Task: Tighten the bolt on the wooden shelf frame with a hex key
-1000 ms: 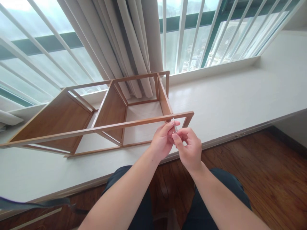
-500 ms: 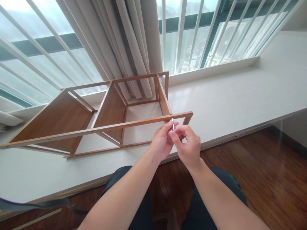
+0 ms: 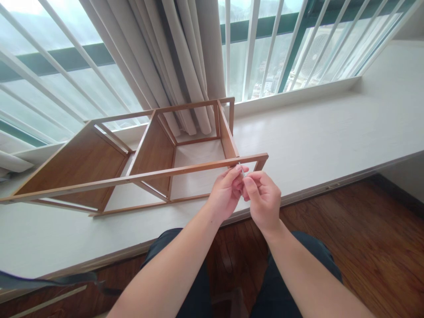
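Note:
A brown wooden shelf frame (image 3: 198, 168) lies on its side on the white ledge. Just below its near rail, towards the right end, a thin silvery metal rod, seemingly a hex key (image 3: 242, 170), slants down from the wood. The thumb and fingers of my left hand (image 3: 227, 194) are closed around its upper part, close against the rail. My right hand (image 3: 265, 198) pinches the lower end between thumb and bent index finger. Where the rod's tip meets the wood is too small to make out.
The white window ledge (image 3: 318, 132) runs along the barred windows, with a grey curtain (image 3: 185, 66) behind the frame. Below the ledge's front edge is a dark wooden floor (image 3: 357, 229). A dark strap (image 3: 49, 282) shows at the lower left.
My right hand has shifted slightly right, and the rod has swung from nearly upright to a rightward slant. The left hand and the frame keep about the same place.

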Motion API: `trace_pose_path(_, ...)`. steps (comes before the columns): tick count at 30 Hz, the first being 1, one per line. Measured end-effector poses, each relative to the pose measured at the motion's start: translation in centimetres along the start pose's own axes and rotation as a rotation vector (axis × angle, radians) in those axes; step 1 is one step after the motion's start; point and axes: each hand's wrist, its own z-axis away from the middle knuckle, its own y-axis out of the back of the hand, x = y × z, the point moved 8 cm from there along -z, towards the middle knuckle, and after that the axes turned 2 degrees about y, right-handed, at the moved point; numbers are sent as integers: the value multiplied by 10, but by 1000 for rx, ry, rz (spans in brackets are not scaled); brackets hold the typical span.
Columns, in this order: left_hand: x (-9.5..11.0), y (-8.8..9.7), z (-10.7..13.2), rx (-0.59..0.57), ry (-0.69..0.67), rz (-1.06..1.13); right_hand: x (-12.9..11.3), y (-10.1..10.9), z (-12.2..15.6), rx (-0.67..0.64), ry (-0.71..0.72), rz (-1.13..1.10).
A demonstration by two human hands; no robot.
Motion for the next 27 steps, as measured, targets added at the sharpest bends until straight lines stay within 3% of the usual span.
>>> trace_pose_path(6, 0, 0, -1, -21, 1, -51, 6, -4, -1, -12, -121, -235)
trace_pose_path(15, 0, 3, -2, -1, -3, -118, 35, -15, 2, -112, -422, -506)
trace_pose_path(27, 4, 1, 1, -4, -46, -147, 29, -8, 0, -67, -300, -444)
